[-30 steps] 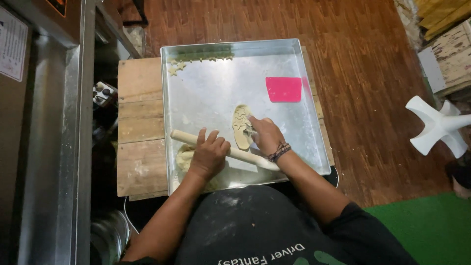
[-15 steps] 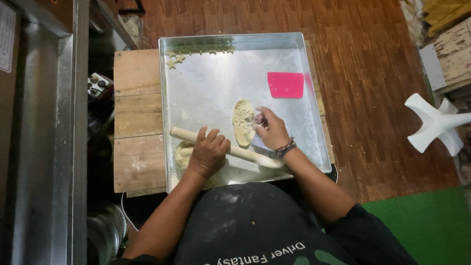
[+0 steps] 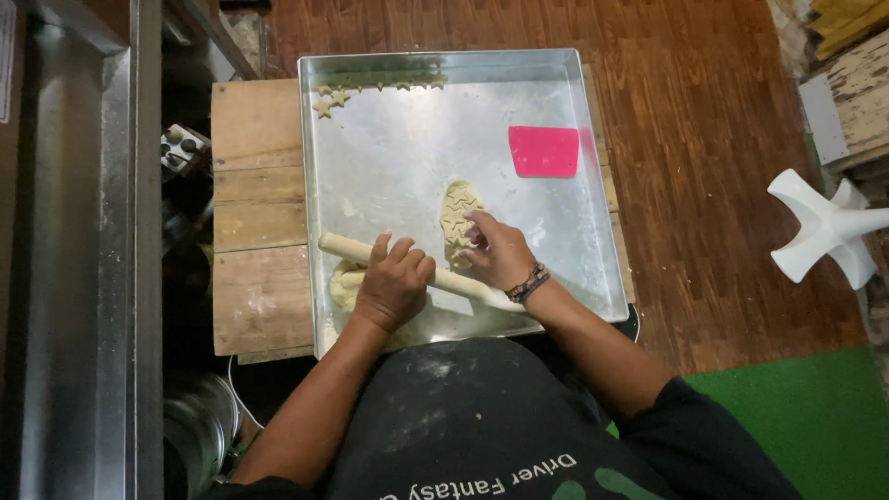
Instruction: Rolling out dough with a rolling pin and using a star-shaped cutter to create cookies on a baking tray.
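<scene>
A large metal tray (image 3: pixel 389 167) lies on a wooden board. My left hand (image 3: pixel 394 282) rests on a wooden rolling pin (image 3: pixel 338 246) that lies across the tray's near part, over a lump of dough (image 3: pixel 344 282). My right hand (image 3: pixel 498 252) presses a small cutter, hidden by the fingers, into a flattened dough sheet (image 3: pixel 457 208) with star-shaped cuts. Several cut dough stars (image 3: pixel 331 97) line the tray's far left edge. A pink scraper (image 3: pixel 544 151) lies flat at the tray's right.
The wooden board (image 3: pixel 255 222) sticks out left of the tray. A metal cabinet side (image 3: pixel 83 250) runs down the left. A white plastic stand (image 3: pixel 824 227) sits on the wood floor at right, above a green mat (image 3: pixel 796 417).
My right hand has shifted slightly along the dough sheet. The left hand stays on the rolling pin; the view has drifted a little.
</scene>
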